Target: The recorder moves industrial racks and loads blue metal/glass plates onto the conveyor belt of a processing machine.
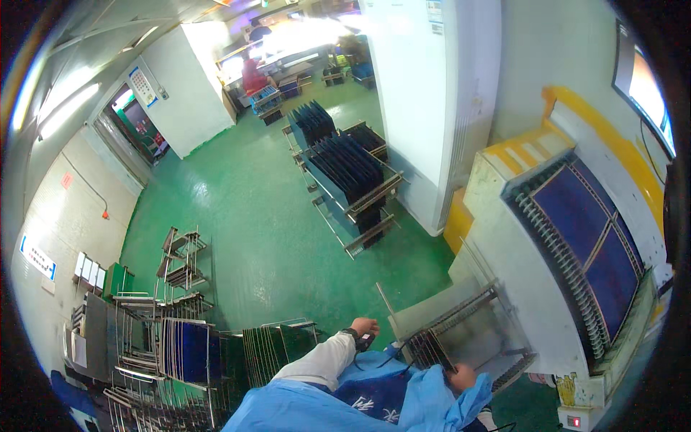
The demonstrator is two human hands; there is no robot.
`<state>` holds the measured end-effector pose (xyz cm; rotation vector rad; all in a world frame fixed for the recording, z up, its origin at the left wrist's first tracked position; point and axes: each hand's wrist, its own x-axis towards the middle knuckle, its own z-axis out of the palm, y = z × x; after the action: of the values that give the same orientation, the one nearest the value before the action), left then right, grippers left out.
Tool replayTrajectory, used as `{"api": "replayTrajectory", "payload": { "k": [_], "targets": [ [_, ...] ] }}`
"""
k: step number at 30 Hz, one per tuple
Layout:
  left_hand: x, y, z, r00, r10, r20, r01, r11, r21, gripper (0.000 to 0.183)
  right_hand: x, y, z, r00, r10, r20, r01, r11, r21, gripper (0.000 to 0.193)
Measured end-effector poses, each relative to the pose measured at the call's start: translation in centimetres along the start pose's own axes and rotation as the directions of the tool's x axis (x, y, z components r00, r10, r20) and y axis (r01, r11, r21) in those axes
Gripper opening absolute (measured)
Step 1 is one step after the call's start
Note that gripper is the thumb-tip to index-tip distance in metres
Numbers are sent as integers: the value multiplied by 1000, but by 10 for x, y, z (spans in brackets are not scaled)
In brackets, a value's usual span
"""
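Observation:
My left hand [366,326] reaches out in front of me, a dark band at its wrist. Its fingers are curled in; whatever they may hold does not show. On the right, my right hand [463,376] is closed at the edge of several thin dark panels [426,350] standing in a metal rack [453,314]. What its fingers grip is hidden. The rack stands between me and a large white machine [497,252]. Blue sleeves or cloth [324,407] cover part of my arms and front.
Dark blue panels [586,237] lie on the machine's sloping bed beside a row of rollers [558,252]. A loaded rack [345,165] stands ahead by a white column [410,108]. More racks [187,345] crowd the lower left. The floor [245,230] is green.

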<state>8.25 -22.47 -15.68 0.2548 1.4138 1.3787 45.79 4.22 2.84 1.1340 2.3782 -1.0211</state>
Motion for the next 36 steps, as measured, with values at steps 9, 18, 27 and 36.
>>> {"api": "replayTrajectory", "payload": {
  "k": [9,18,27,36],
  "targets": [
    [-29,34,29,977,-156,-148,100,939,-329,23,2,-10,-11,986,98,138,-94,995,-32,44],
    [1,-4,-4,990,105,95,-141,807,573,31,10,1,-1,979,138,148,-132,990,-44,46],
    [19,-27,-17,997,46,60,-68,902,427,27,6,-5,-7,979,124,162,-119,992,-44,44],
    [-6,-13,7,988,124,-89,-110,984,142,20,-5,-18,-16,988,92,123,-90,996,-27,37]
  ]
}}
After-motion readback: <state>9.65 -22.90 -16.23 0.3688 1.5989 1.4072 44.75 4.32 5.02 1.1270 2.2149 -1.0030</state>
